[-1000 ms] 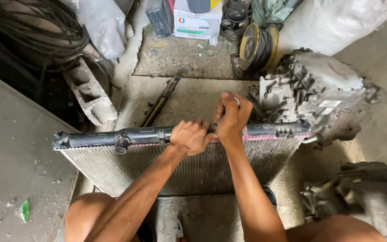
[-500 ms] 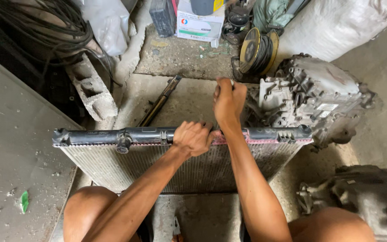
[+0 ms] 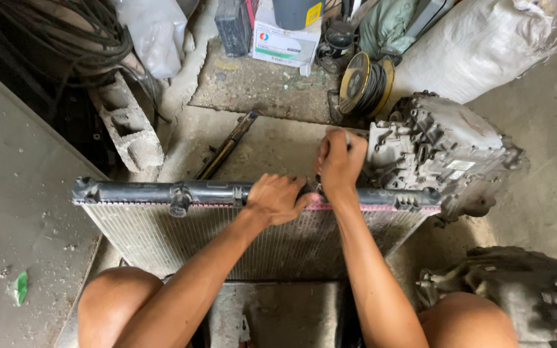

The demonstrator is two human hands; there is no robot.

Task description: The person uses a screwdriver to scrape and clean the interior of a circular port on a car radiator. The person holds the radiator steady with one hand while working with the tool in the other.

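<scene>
A car radiator [image 3: 162, 235] stands upright between my knees, its black plastic top tank [image 3: 136, 191] running left to right with a pink seam below. My left hand [image 3: 277, 198] grips the top tank near its middle. My right hand [image 3: 338, 162] is closed around a small tool whose thin metal tip shows above the fist, pressed at the tank's edge just right of my left hand. The tool's working end is hidden by my fingers.
A grey metal gearbox casing [image 3: 439, 151] sits right behind the radiator. Another engine part [image 3: 523, 296] lies at lower right. A concrete block [image 3: 127, 132], a dark rod [image 3: 227, 145], a wire spool [image 3: 362, 84], a white sack [image 3: 478, 45] and boxes [image 3: 285, 35] lie beyond.
My right hand has risen slightly and shifted a little right along the tank with the tool. My left hand keeps its hold on the tank.
</scene>
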